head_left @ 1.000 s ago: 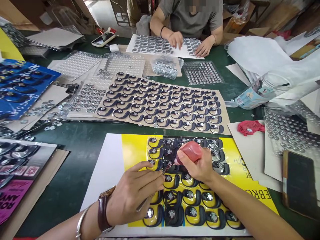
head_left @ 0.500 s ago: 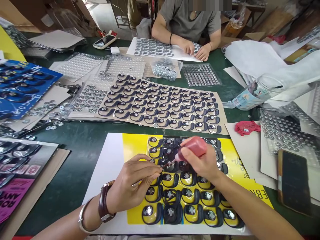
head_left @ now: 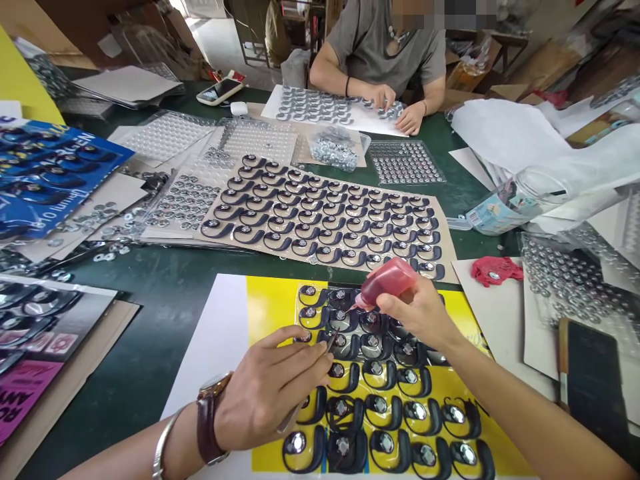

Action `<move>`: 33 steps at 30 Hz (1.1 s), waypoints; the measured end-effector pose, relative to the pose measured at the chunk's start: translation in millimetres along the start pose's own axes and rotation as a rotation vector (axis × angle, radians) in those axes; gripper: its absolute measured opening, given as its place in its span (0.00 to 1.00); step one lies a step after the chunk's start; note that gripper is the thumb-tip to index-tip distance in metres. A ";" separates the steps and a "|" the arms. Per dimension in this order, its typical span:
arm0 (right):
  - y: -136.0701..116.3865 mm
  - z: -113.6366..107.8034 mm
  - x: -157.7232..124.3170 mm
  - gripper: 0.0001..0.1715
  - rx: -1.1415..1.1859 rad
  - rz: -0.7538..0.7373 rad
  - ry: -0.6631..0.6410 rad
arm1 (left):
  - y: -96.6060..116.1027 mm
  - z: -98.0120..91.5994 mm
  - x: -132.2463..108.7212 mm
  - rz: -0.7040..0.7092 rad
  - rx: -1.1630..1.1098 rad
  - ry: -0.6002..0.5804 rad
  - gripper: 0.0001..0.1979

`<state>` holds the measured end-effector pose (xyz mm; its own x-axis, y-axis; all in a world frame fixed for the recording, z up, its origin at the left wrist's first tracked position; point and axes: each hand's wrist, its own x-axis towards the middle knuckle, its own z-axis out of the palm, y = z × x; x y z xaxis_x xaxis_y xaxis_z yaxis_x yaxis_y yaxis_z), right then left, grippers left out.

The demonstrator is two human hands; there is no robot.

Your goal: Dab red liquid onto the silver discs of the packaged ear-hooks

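Observation:
My right hand (head_left: 423, 310) is wrapped round a small squeeze bottle (head_left: 387, 283) of red liquid. The bottle is tilted, its thin nozzle pointing down-left over a row of black hook-shaped pieces (head_left: 383, 408), each with a round silvery gem. These pieces lie in rows under clear film on a yellow and white printed sheet (head_left: 227, 320). My left hand (head_left: 277, 377), with a watch and a bangle at the wrist, pinches thin tweezers (head_left: 333, 340). Their tips are close above a gem, left of and below the nozzle; whether they touch it I cannot tell.
Beyond the sheet lies a brown card (head_left: 320, 213) with more hook-shaped pieces. Loose gems fill a clear tray (head_left: 335, 150) and a gem-covered sheet (head_left: 406, 162). A phone (head_left: 595, 380) and red cloth (head_left: 495, 271) are at right. A co-worker's hands (head_left: 395, 110) handle another sheet opposite.
My right hand has raised the bottle slightly, so its nozzle is over a gem farther up. My left hand has turned, and the tweezers now point more upward.

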<state>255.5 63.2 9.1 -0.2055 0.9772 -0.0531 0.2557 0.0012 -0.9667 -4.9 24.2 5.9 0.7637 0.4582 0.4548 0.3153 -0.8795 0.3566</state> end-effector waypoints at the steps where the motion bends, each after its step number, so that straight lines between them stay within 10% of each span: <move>1: 2.5 7.6 2.4 0.15 -0.057 -0.055 0.101 | -1.9 -0.1 2.2 0.013 0.036 -0.001 0.13; 6: 19.6 30.8 6.0 0.07 -0.164 -0.208 0.286 | -9.1 2.1 12.5 0.035 0.117 0.003 0.11; 19: 27.2 39.9 4.2 0.07 -0.118 -0.186 0.162 | 3.0 17.4 7.7 0.267 0.347 -0.087 0.17; 33: 34.9 39.0 4.8 0.09 -0.239 -0.193 0.308 | 4.1 15.3 9.7 0.244 0.335 -0.063 0.18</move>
<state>226.7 59.7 -34.6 0.0109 0.9720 0.2346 0.4591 0.2036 -0.8647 12.4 23.1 -0.7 0.8685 0.2318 0.4383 0.2790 -0.9592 -0.0456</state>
